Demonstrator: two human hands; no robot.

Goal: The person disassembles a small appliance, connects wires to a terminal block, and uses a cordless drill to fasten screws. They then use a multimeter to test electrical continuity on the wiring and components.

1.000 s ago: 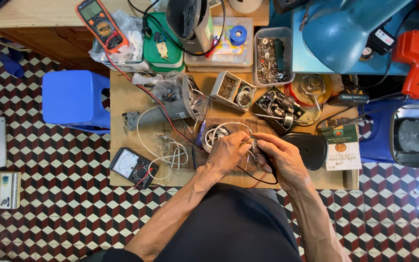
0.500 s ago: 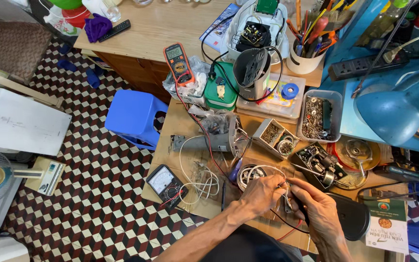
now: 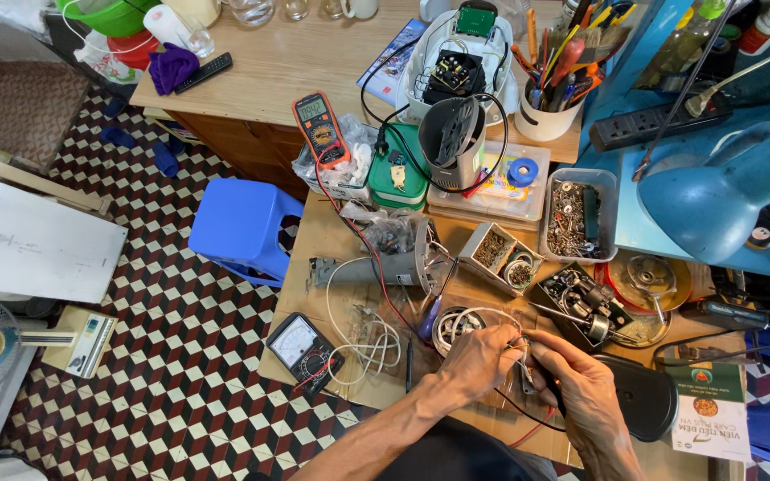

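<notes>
Two hands: both are working at the workbench's point(image 3: 331, 240) near edge.
Left hand point(image 3: 479, 361): fingers are pinching together on thin wires point(image 3: 520, 349).
Right hand point(image 3: 585, 387): is closing on the same wires; what else it grips I cannot tell.
Wire coil point(image 3: 456, 325): is lying just beside the left hand.
Analog meter point(image 3: 305, 352): is sitting at the near left corner.
Progress: wires are being joined, seemingly midway; nothing looks finished.
</notes>
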